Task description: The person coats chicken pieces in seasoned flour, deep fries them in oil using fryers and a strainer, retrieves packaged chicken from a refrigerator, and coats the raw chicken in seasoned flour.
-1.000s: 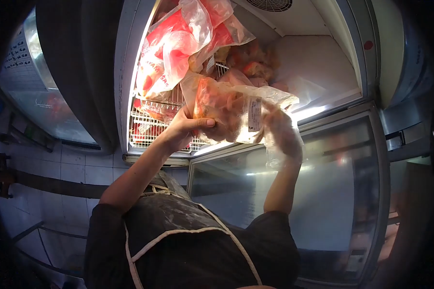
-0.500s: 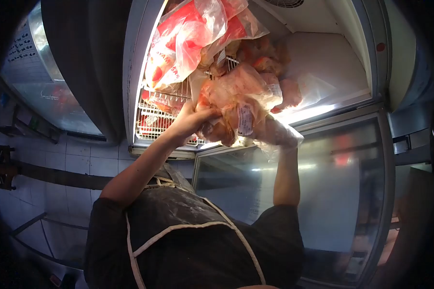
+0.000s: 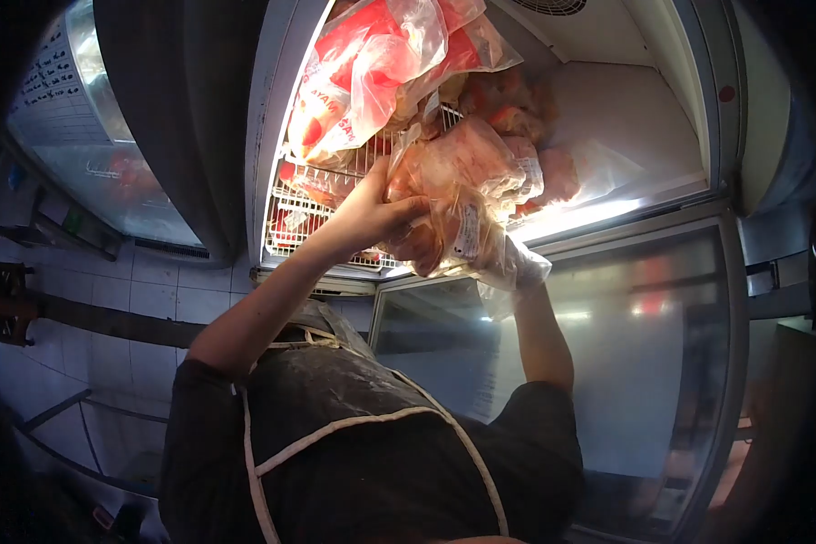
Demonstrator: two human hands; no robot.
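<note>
Several clear plastic bags of raw meat, which looks like chicken, are bunched at the fridge opening. My left hand (image 3: 388,201) grips the left side of the bag of meat (image 3: 426,231), thumb on the near side and the other fingers partly behind it. A smaller bag with a white printed label (image 3: 467,231) lies against its right front. My right forearm (image 3: 542,335) reaches up from below to the loose plastic end (image 3: 521,265). Plastic covers my right hand, so its fingers are hidden. Another bagged piece (image 3: 467,159) sits just behind.
Red-and-clear printed bags (image 3: 372,77) are piled on the wire shelf (image 3: 331,172) at the left. More bagged meat (image 3: 562,177) lies at the right inside. The open glass door (image 3: 607,363) stands close by my right arm. A dark-framed stool (image 3: 9,304) is at far left.
The view has shifted slightly, so the fridge appears farther right. The labelled bag has tilted and sits a little lower, and my left thumb lies farther over the meat bag.
</note>
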